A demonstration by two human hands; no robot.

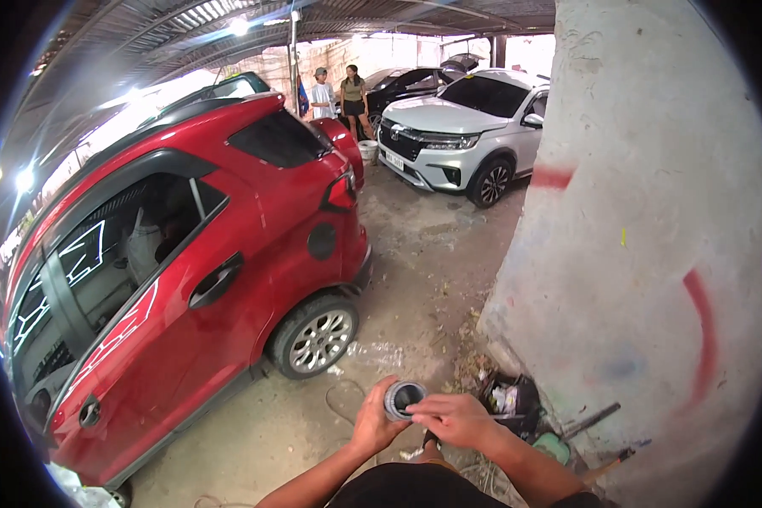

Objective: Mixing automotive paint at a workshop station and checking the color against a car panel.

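My left hand (374, 421) is wrapped round a small round container (404, 394) in front of my body. Its mouth faces up and looks dark inside, and its rim is greyish. Over the right side of that rim my right hand (459, 420) is closed on a thin, light stick-like tool (506, 416), whose rear end sticks out to the right. The tool's front end is hidden by my fingers and the container, so its exact kind does not show.
A red car (237, 220) stands close on the left, its rear wheel (317, 337) nearest me. A rough pale wall (626, 237) rises on the right. A black bag (523, 398) and clutter lie at its foot. Farther off are a white car (457, 127) and two people (353, 95).
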